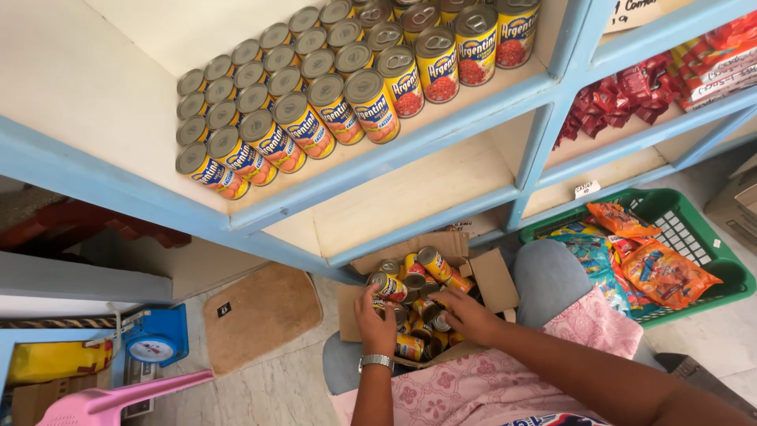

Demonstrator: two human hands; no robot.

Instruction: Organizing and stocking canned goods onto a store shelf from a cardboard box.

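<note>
Cans [414,292] are lying jumbled in an open cardboard box [489,276] on the person's lap, directly under and just ahead of both hands. They are looking rigid and fairly heavy for their size, judging by the metal ends and full paper labels; the smooth round sides are likely slippery, so the surest hold is probably around the middle of the body, fingers wrapping the curve. The left hand [374,319] is curling around one can [389,286] at the near left of the pile, fingers closing on its side. The right hand [467,315] is lying on the cans just to the right of that, fingers spread low and half-curled; I cannot tell whether it is actually gripping one. Well above and beyond both hands, rows of the same cans [315,95] are standing on a blue-edged shelf [410,146]. Off to the right of the right hand, a green basket [729,272] is holding snack packets [666,272].
</note>
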